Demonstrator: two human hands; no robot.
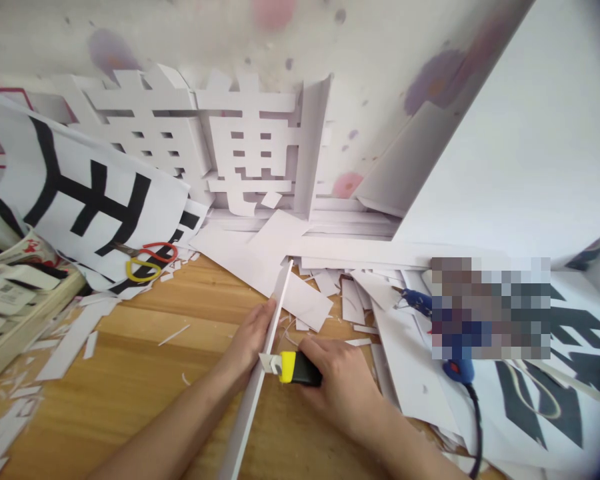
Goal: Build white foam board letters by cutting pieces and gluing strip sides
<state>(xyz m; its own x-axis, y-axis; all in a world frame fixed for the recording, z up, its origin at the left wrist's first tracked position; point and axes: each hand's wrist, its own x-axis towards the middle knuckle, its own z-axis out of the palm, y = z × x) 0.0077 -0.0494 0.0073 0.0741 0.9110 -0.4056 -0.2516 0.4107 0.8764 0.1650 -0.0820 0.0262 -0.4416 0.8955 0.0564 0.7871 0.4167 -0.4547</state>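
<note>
My left hand (253, 337) grips a long, narrow strip of white foam board (246, 417) that stands on edge, slanting away from me over the table. My right hand (347, 380) is closed around the black and yellow handle of a utility knife (300, 370). Its blade points left and meets the strip's upper edge just below my left fingers. Beyond the strip's far end lie flat white board pieces (307, 303) and thin offcuts. Part of my left fingers is hidden behind the strip.
Red and yellow scissors (150, 259) rest on a sheet printed with black shapes (93, 193). Cut white lettering (253, 147) leans against the wall. A blue hot glue gun (460, 370) with a cord lies right. A cluttered box (40, 313) stands left; scraps (75, 333) litter the wooden table.
</note>
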